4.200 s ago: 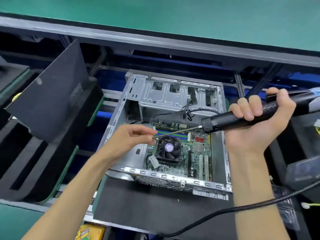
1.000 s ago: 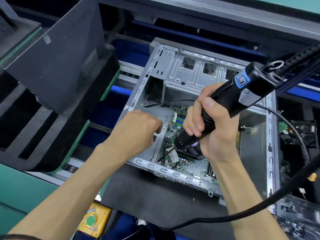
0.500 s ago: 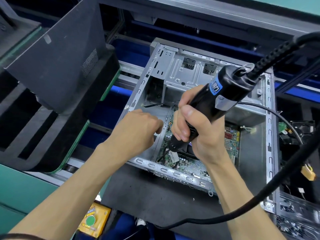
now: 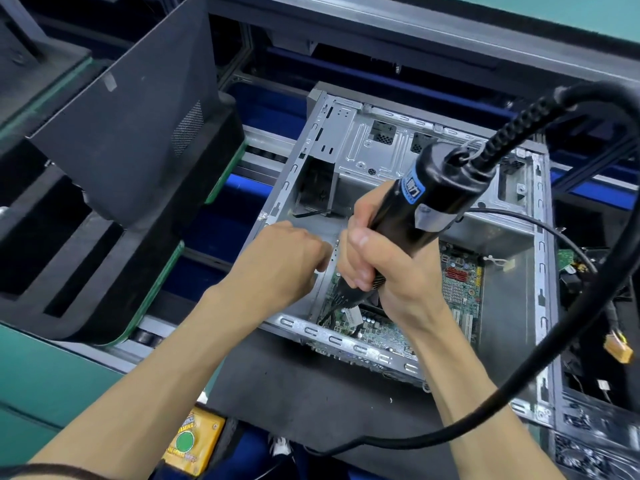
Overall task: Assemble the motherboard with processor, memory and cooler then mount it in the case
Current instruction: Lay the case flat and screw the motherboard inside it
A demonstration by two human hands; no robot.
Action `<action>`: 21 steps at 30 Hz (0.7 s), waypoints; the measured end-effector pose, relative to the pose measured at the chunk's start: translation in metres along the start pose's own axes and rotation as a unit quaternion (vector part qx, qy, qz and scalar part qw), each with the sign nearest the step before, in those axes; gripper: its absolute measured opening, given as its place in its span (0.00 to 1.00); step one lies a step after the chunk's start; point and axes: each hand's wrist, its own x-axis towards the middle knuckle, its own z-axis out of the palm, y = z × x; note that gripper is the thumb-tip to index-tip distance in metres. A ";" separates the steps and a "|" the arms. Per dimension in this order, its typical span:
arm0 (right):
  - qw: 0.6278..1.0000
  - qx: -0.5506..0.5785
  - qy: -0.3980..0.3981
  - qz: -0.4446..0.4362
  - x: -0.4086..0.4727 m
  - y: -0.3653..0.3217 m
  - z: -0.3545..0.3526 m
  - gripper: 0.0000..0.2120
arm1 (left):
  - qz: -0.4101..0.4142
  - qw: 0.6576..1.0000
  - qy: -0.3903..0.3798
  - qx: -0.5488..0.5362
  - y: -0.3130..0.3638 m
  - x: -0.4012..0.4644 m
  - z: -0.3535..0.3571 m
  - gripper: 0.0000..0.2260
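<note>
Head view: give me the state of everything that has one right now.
Case: open, lying on its side.
Motherboard: seated inside the case.
Electric screwdriver: gripped, tip down at the board's left edge.
Right hand: closed around the screwdriver.
Left hand: curled beside the tip; contents hidden.
Side panel: off, leaning left.

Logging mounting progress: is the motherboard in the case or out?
In. The motherboard lies flat on the floor of the open case.
</note>
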 end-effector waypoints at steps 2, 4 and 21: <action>1.000 -0.006 0.004 -0.002 -0.001 -0.001 -0.001 0.06 | -0.006 1.000 0.004 -0.004 -0.001 -0.001 0.003 0.33; 1.000 -0.009 0.005 -0.002 -0.002 0.000 -0.001 0.06 | -0.009 1.000 0.006 -0.011 -0.001 -0.002 0.005 0.33; 0.999 -0.017 0.023 -0.035 -0.008 -0.005 0.002 0.07 | -0.058 0.995 -0.058 -0.052 -0.002 -0.006 0.006 0.14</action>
